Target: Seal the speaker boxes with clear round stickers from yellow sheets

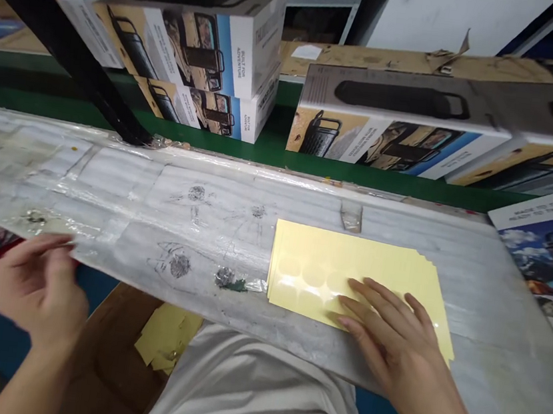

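Note:
My right hand (392,332) lies flat on a stack of pale yellow sticker sheets (342,248), fingers spread across the top one. Clear round stickers (316,276) show in rows on that sheet, left of my fingertips; the part under the palm is hidden. Off to the left, my left hand (42,286) hangs in the air by the table's front edge. Motion blurs it, its fingers look bent, and I cannot make out whether anything is between them.
Printed speaker boxes (191,35) are stacked on the green ledge behind the worktable (120,208), with more boxes (397,124) at right. A black post (74,48) slants down at left. Below the front edge, a cardboard box (113,341) holds used yellow sheets (167,335).

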A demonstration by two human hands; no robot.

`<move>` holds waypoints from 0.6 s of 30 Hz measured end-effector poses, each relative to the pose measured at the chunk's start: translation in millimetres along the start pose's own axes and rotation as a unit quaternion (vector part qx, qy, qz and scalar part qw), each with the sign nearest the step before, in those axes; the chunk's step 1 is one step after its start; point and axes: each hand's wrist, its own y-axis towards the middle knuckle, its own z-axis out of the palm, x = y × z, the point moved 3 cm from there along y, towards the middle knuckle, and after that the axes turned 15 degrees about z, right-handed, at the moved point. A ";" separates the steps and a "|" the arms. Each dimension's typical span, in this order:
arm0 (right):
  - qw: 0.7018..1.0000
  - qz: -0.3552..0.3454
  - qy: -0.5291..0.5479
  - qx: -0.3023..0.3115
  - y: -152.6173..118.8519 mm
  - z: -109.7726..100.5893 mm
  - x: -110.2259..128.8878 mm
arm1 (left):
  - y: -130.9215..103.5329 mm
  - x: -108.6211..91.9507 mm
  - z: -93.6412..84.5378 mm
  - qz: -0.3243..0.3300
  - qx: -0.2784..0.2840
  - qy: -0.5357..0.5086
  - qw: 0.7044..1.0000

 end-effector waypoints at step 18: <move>0.980 -0.014 0.088 0.176 91.4 63.7 38.8 | 168.8 -129.8 145.6 0.375 0.322 0.049 0.868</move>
